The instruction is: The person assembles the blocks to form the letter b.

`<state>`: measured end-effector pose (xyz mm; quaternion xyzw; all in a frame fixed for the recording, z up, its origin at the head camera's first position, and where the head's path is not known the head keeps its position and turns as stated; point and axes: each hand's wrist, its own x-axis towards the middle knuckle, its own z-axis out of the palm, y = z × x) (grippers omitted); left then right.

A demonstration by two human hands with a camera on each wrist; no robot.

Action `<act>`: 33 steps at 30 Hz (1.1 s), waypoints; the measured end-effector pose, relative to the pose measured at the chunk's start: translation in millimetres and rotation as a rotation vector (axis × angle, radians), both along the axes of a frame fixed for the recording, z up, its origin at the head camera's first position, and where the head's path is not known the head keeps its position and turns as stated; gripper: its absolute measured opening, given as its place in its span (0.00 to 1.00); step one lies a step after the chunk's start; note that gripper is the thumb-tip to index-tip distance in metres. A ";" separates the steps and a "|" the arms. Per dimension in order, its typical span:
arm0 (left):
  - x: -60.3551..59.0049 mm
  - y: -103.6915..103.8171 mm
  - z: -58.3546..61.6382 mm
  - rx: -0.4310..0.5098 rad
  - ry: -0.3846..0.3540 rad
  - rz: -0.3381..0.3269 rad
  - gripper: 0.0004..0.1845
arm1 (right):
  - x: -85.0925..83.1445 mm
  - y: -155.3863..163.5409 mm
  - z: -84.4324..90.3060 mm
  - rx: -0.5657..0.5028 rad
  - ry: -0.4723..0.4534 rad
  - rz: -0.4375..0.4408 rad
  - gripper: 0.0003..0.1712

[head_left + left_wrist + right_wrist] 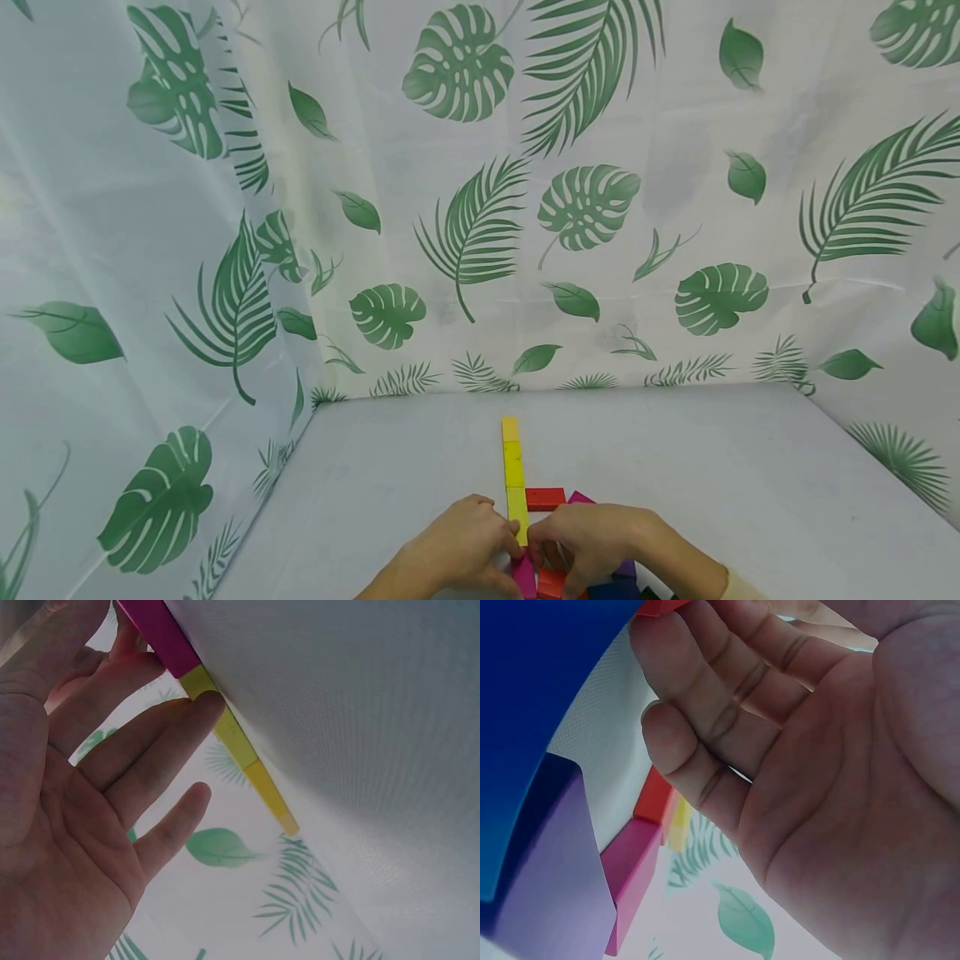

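Observation:
A row of yellow blocks (513,463) runs away from me across the table, and a magenta block (524,573) continues its near end. From the left side my left hand (461,546) touches the row where yellow meets magenta. In the left wrist view its fingers (161,761) are loosely extended along the row. My right hand (596,537) reaches in from the right, its fingertips by the magenta block and over a red block (551,582). The right wrist view shows its gently bent fingers (671,660) beside a red block's edge (660,606); the thumb's contact is hidden.
A second red block (545,499) lies right of the yellow row, with a magenta block (581,497) behind my right hand. Blue (615,591), purple (625,570) and black (651,594) blocks lie near my right wrist. A leaf-patterned curtain (525,333) hangs around the table (375,467).

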<state>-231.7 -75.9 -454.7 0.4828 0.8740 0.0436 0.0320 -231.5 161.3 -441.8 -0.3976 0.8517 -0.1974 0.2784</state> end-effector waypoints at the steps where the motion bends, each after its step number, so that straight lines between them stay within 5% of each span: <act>1: 0.0 0.0 0.1 -0.001 0.000 -0.001 0.19 | -0.4 0.4 -0.5 0.000 0.001 -0.001 0.17; 33: 0.0 0.6 1.2 0.003 -0.023 0.022 0.21 | 1.1 -0.7 -1.6 0.000 0.011 -0.007 0.14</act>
